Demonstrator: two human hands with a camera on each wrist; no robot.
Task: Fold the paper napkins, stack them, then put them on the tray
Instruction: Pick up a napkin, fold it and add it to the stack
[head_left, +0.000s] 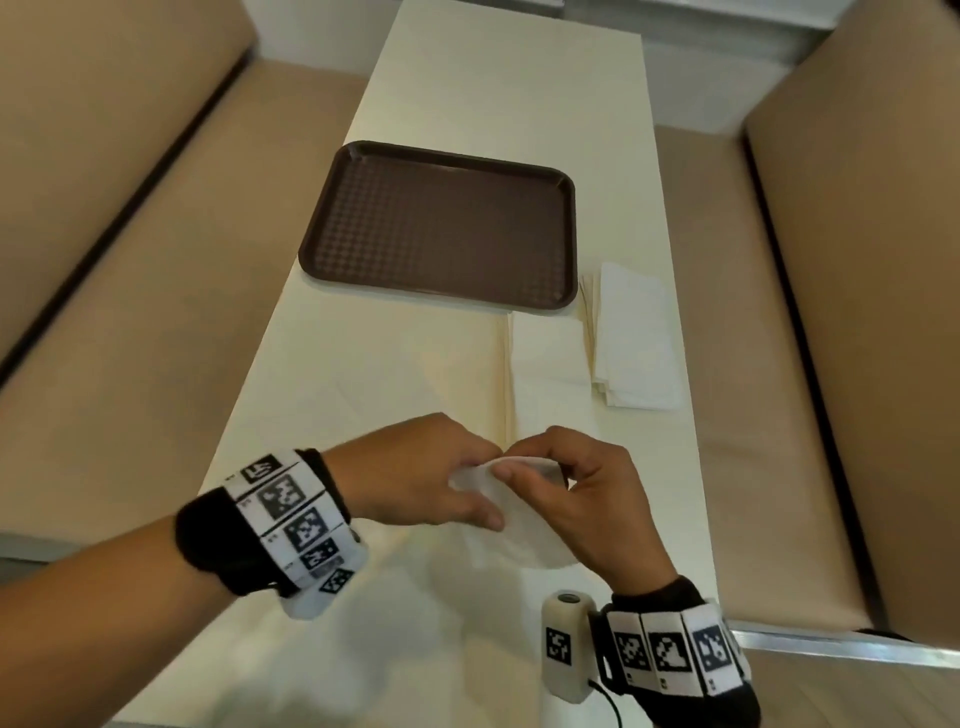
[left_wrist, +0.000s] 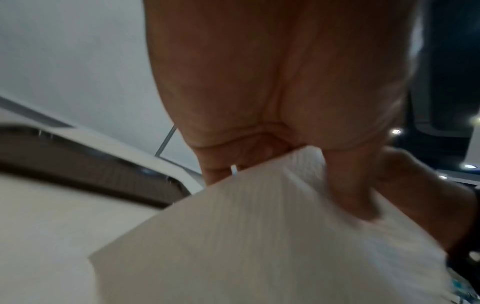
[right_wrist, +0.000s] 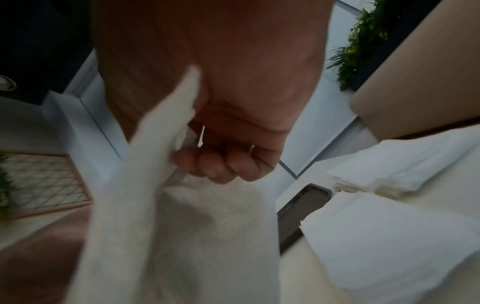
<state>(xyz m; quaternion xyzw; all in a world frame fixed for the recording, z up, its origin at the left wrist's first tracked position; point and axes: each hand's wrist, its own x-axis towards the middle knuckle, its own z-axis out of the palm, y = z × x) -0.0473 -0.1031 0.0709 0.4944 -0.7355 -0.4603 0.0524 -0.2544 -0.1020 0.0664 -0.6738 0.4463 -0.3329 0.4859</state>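
Hands, left hand (head_left: 415, 467) and right hand (head_left: 587, 493), both pinch one napkin (head_left: 519, 525) above the worktop (head_left: 363, 364). Tray (head_left: 441, 228) lies at 12 o'clock, folded napkins (head_left: 636, 338) at 2 o'clock.

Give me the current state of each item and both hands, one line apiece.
Napkin in hand: lifted off the table, pinched by both hands, partly curled over.
Left hand: pinches the napkin's top edge.
Right hand: pinches the same edge.
Tray: flat on the table, nothing on it.
Folded napkin stack: on the table, right of the tray.
Flat napkins: lying beside the stack.
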